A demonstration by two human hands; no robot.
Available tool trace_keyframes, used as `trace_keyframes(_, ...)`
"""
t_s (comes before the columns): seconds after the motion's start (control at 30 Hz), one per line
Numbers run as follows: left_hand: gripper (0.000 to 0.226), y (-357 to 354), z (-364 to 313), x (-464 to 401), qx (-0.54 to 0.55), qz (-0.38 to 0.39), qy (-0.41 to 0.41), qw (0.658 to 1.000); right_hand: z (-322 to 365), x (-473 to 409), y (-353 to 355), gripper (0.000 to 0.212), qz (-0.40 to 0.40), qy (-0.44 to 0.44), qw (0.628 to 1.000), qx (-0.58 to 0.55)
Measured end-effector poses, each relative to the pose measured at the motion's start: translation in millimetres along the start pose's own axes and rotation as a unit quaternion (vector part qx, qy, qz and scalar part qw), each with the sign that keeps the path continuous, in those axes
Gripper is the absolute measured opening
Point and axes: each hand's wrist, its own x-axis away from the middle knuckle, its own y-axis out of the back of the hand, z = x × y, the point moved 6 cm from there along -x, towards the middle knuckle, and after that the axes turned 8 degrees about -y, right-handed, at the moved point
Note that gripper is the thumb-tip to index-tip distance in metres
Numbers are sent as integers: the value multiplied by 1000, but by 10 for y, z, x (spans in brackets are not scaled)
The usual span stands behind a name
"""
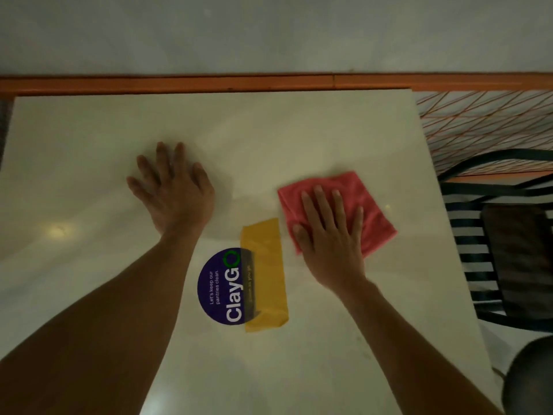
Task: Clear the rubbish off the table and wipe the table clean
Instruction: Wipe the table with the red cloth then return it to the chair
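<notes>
Flat right hand (330, 235) on fuzzy, seemingly folded pink cloth (371, 205), glossy table (89, 139)

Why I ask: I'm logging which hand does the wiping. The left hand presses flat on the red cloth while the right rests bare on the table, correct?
Not quite: the hands are swapped. In the head view the right hand presses flat on the red cloth, while the left hand rests bare on the table.
</notes>
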Motion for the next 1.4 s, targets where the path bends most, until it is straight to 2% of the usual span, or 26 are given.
trace_keyframes(0.13,60,8,-29,-16,11,8,-10,1000,-179,797,-42,63,-1,-56,998,16)
trace_keyframes(0.4,49,4,-269,359,80,8,-48,996,-210,753,-12,63,8,-78,997,4)
trace_keyframes(0.63,53,-111,-932,1078,80,31,-83,993,-411,180,63,65,-4,-61,998,-15)
trace_keyframes(0.83,52,-118,-942,1110,46,11,-77,996,-648,-598,195,63,-51,-52,997,-3)
trace_keyframes(0.97,53,-134,-936,1100,33,16,-63,997,-823,-1226,263,65,-7,-45,999,1)
trace_keyframes(1.1,53,-149,-930,1076,15,19,-56,998,-865,-1708,331,66,2,-52,999,0)
trace_keyframes(1.4,53,-112,-895,1054,3,22,-54,998,-831,-1852,357,68,8,-31,999,2)
